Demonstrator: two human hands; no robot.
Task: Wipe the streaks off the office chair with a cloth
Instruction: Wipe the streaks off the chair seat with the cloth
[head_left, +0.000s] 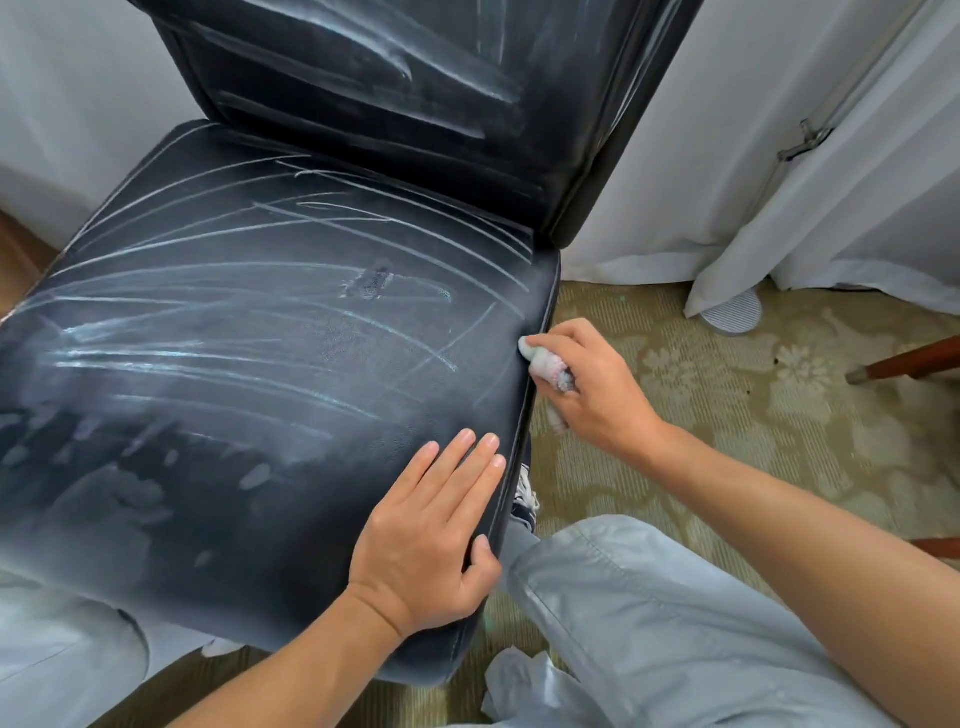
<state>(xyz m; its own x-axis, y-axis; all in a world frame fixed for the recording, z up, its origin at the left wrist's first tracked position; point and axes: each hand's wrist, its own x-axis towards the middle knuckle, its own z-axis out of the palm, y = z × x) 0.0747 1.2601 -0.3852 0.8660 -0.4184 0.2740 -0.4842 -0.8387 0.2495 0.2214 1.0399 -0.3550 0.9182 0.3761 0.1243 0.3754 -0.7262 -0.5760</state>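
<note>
At centre frame: black office chair (249, 364), seat cushion filling most of the view, backrest rising at top. White streaks (291, 291) across seat and backrest; smeared patches toward the seat's near left part. Small worn spot (371, 283) near mid-seat.

At the seat's right edge: right hand (592, 395), fingers curled round a bunched whitish cloth (545, 364), grip closed on it. Cloth tip touching the seam along the seat's right side. Lower end of the cloth hanging below the palm, partly hidden.

On the seat's near right corner: left hand (431, 535), fingers straight and flat on the cushion, thumb hooked over the edge; grip relaxed, holding nothing.

Right of the chair: patterned carpet (727, 395), open floor between seat edge and curtain. White curtain (779, 208) hanging behind, hem gathered on the carpet just beside the backrest. Round ribbed object (732, 312) half covered by the curtain hem; kind cannot be told. Wooden leg (904, 364) entering from the right edge, cut off by the frame.

Close below: knee in light trousers (649, 623) directly beside the seat's right corner, narrowing the gap there. Shoe (524, 493) partly visible under the seat edge. Crumpled pale material (519, 680) on the floor at bottom, kind unclear.

Chair base hidden beneath the seat. Seat's left edge cut off by the frame.
</note>
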